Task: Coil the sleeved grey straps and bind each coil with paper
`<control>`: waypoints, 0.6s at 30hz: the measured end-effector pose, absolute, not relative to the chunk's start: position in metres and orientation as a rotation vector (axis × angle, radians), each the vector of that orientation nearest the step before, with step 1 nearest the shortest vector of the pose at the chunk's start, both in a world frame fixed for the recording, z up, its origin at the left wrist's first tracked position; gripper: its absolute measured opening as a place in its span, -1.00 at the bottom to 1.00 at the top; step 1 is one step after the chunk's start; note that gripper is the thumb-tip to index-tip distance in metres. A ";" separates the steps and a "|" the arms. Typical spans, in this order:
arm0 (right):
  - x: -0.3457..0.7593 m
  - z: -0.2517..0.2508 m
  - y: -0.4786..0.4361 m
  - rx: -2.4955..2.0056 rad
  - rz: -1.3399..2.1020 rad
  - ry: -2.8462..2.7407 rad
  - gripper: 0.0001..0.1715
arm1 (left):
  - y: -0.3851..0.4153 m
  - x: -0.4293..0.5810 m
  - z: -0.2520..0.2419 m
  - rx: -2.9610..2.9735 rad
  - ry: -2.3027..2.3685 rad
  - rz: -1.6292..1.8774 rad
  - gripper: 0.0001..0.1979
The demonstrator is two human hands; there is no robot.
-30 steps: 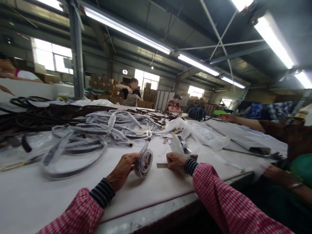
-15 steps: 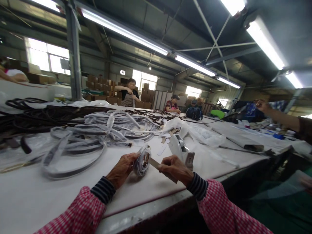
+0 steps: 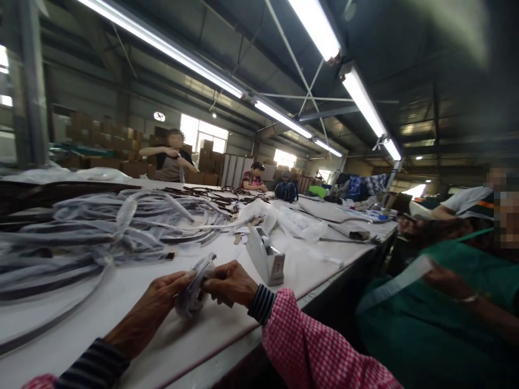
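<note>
My left hand [image 3: 156, 302] grips the side of a coiled belt [image 3: 191, 300] in clear plastic, held upright just above the white table. Against the coil's right face, my right hand [image 3: 233, 283] is closed, fingertips at its centre. The flat greyish card strip in these fingers is almost wholly hidden by the hand and the coil. Just beyond my right hand stands a white tape dispenser [image 3: 259, 254].
Left, plastic-wrapped belts [image 3: 133, 227] lie in a loose pile. Crumpled plastic [image 3: 284, 219] lies behind the dispenser. The table edge [image 3: 312, 302] runs along the right. A co-worker in green [image 3: 446, 302] holds a translucent strip close by; two others work across the table.
The view has swung right, bringing the co-worker in green further into sight. My right hand has closed in on the coil with the card strip, which stuck out plainly before.
</note>
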State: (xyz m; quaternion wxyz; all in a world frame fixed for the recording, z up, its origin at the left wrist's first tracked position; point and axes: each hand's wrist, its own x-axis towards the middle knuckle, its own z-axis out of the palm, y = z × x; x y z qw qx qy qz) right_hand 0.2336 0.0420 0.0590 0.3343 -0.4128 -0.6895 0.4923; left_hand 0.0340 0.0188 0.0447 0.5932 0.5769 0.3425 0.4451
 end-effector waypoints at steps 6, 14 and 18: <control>0.261 0.050 0.029 -0.927 0.873 -1.786 -0.61 | 0.017 0.034 0.047 1.304 0.834 1.143 -0.56; 0.255 0.033 -0.008 -0.571 -0.193 -2.236 -0.73 | 0.007 0.042 0.055 1.845 1.038 1.168 -0.60; 0.258 0.017 -0.006 -0.690 -0.415 -2.260 -0.80 | 0.012 0.048 0.028 2.338 1.042 1.208 -0.74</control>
